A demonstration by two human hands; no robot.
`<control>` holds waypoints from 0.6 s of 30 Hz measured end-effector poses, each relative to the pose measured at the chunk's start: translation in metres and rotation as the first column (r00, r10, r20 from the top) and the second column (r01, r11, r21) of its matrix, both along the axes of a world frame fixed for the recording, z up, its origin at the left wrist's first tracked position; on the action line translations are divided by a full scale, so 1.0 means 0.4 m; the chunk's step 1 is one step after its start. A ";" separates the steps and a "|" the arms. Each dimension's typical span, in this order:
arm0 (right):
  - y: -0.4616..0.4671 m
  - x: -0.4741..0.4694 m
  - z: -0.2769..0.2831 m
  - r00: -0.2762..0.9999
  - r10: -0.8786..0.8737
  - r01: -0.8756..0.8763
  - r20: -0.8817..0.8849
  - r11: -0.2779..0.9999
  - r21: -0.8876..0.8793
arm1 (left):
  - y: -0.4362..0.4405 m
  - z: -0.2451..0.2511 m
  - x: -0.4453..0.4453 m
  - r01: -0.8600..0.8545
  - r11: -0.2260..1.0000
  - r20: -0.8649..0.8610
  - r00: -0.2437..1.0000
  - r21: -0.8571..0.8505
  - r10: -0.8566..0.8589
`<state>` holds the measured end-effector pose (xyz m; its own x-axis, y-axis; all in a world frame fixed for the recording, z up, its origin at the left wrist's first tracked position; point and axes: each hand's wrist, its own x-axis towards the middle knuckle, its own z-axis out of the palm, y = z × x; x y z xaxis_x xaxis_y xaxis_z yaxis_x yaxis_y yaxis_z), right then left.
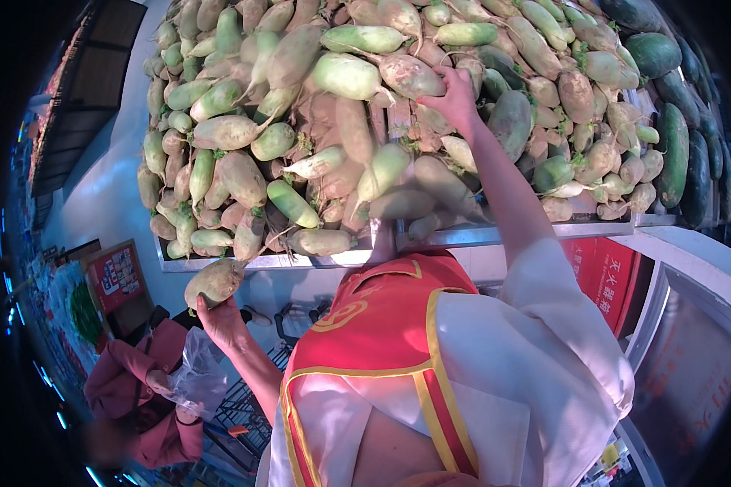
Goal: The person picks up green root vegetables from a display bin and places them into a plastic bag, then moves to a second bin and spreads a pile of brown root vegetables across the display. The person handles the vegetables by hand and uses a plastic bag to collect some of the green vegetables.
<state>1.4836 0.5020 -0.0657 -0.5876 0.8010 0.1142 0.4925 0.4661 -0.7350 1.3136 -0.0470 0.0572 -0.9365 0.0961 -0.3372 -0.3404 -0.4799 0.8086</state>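
My left hand (219, 316) holds a muddy radish (214, 283) by its underside, out beyond the metal front edge of the display. Its thin root points up and right toward the pile. My right hand (457, 94) reaches over the heap with fingers around the right end of another soil-covered radish (412, 76); whether that one is lifted off the pile I cannot tell. Just left of it lies a pale green radish (346, 76). Below, a long brown radish (354, 129) and a green radish (385, 171) lie near a bare strip of the display.
Dark green winter melons (676, 152) line the right side. The display's metal rim (493, 234) runs before me. At lower left a person in a pink coat (164, 347) holds a clear plastic bag (198, 371) beside a shopping cart (250, 402). A red fire-extinguisher box (606, 274) stands right.
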 end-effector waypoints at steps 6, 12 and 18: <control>-0.010 -0.025 0.010 0.998 0.066 -0.068 -0.023 0.995 -0.067 | 0.018 -0.002 0.016 0.067 0.998 -0.008 0.998 -0.012 -0.068; 0.046 -0.020 -0.012 0.957 0.027 -0.209 -0.287 0.752 -0.625 | 0.020 -0.018 0.040 0.116 0.989 -0.013 0.993 -0.095 -0.118; 0.009 0.007 0.022 0.928 -0.134 -0.236 -0.349 0.513 -0.825 | 0.130 -0.061 0.047 0.313 0.938 0.029 0.949 -0.146 -0.313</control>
<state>1.4865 0.5055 -0.0568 -0.7010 0.5867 -0.4054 0.1338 -0.4502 -0.8828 1.3324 0.0051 0.0327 -0.8652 0.3331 -0.3747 -0.4587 -0.2245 0.8597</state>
